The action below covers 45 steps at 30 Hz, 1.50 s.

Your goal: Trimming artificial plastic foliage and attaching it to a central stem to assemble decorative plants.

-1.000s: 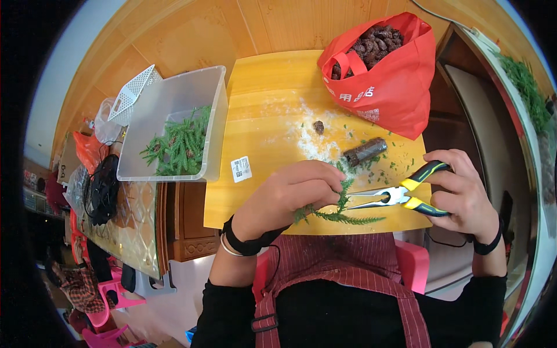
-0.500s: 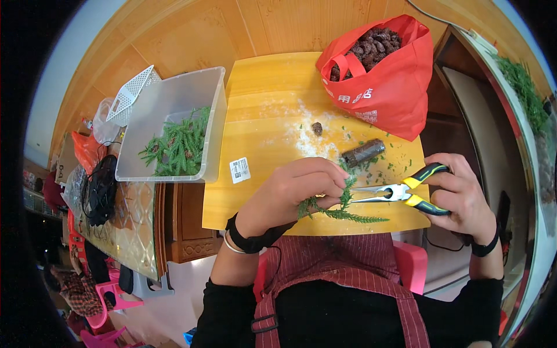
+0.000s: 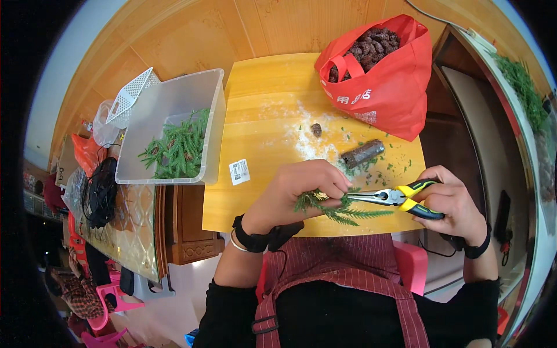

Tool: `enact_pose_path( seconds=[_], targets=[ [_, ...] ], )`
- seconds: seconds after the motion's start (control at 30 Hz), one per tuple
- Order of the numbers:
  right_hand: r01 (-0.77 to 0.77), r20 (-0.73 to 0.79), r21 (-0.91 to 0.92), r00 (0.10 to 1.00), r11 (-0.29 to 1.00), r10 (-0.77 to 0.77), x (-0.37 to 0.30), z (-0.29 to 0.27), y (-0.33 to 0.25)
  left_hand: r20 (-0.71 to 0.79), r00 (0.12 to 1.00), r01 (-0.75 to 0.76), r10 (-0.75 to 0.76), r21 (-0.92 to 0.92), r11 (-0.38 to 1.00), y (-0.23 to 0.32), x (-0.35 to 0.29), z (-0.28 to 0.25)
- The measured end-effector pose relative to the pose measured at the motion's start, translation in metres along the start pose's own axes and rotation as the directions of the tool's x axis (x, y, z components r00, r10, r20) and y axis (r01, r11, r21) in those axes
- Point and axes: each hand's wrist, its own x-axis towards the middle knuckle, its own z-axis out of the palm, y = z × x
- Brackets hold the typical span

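Observation:
Over the near edge of the yellow table (image 3: pixel 261 93), my left hand (image 3: pixel 307 191) is closed around a green artificial pine sprig (image 3: pixel 354 214), whose fronds stick out below and to the right. My right hand (image 3: pixel 452 203) grips the long-nose pliers (image 3: pixel 391 197) by their yellow and black handles. The pliers' jaws reach left to the sprig beside my left fingertips; whether they pinch it is hard to make out. Beyond my hands lie a dark wrapped roll (image 3: pixel 363 153) and a single small pine cone (image 3: pixel 316 130).
A red bag (image 3: pixel 383 93) full of pine cones stands at the far right. On the left, a clear plastic bin (image 3: pixel 168 180) holds more green sprigs. A white label (image 3: pixel 239 172), green clippings and white powder lie on the table. A person (image 3: pixel 81 290) sits at the far lower left.
The pliers' handles have come together and their jaws have closed near my left fingers. My right hand has shifted slightly left, and the sprig has tilted a little.

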Motion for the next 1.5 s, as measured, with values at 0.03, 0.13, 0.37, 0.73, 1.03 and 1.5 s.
enact_pose_path(
  seconds=[0.03, 0.13, 0.37, 0.73, 1.03, 1.5],
  targets=[
    [-0.001, 0.0, -0.001, 1.0, 1.0, 0.001, -0.002, 0.0, 0.002, -0.017, 1.0, 0.006, -0.007, -0.073, 0.997, -0.005, -0.001, 0.001],
    [-0.004, 0.033, 0.0, 0.999, 1.0, 0.004, -0.002, 0.0, 0.005, -0.037, 0.998, 0.035, -0.043, -0.194, 0.98, -0.01, -0.002, 0.004],
    [-0.062, 0.059, 0.288, 0.997, 0.956, 0.046, -0.006, 0.011, 0.018, -0.054, 0.99, 0.099, -0.131, -0.394, 0.914, -0.014, -0.004, 0.008],
    [0.033, 0.075, 0.203, 0.996, 0.979, -0.05, -0.004, 0.011, 0.013, 0.06, 0.998, 0.003, 0.014, -0.278, 0.961, -0.005, 0.003, 0.001],
    [0.092, -0.006, 0.06, 0.996, 0.994, -0.092, -0.004, 0.008, 0.008, 0.095, 0.995, 0.012, 0.013, -0.262, 0.965, -0.002, 0.003, 0.0],
    [0.081, -0.026, 0.04, 0.996, 0.996, -0.08, -0.008, 0.01, 0.007, 0.067, 0.998, 0.032, -0.016, -0.236, 0.971, -0.002, 0.003, 0.002]
  ],
)
